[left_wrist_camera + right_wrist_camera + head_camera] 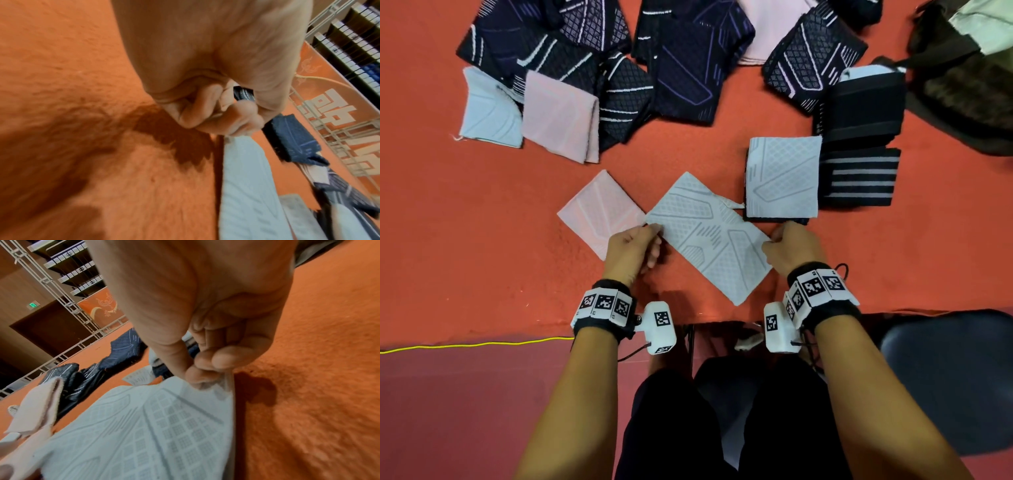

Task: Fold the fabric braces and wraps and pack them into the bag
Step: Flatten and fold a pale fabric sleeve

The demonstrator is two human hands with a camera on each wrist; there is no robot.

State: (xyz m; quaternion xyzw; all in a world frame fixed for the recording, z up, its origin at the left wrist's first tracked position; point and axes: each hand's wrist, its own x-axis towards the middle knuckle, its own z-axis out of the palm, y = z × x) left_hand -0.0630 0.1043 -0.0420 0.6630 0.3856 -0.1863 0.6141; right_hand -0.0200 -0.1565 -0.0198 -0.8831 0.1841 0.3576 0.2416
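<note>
— What have I got under the hands?

— A pale grey knitted brace (709, 236), flat and long, lying on a slant on the near middle of the tabletop (482, 212); its weave is raised in a lattice of small diamonds with bars and angled outlines; a small tag (732, 204) sticks out at its far edge.

— And my grip?

— My left hand (631, 248) pinches the brace's left corner, fingers curled; my right hand (792, 248) pinches the right edge between thumb and fingertips, as the right wrist view shows plainly.

— What lies beside it?

— Just to the left, partly under my left hand, a pink folded piece (599, 210) with faint ribbing; to the far right a squarely folded grey brace (782, 176) on top of a dark one; next right a black wrap with grey stripes (859, 178) and a plain black banded wrap (866, 106) beyond it.

— Further off?

— A loose heap of dark navy braces (681, 68) with white and purple lines, pale blue and pink pieces among them; at the far right corner a dark brownish bag (962, 78), soft and slumped.

— The surface, the room?

— An orange-red felt cloth, slightly nappy, covers the tabletop; a yellow cable (476, 343) runs along its near edge; the wrist views show white metal truss, shelving and an orange banner behind.
</note>
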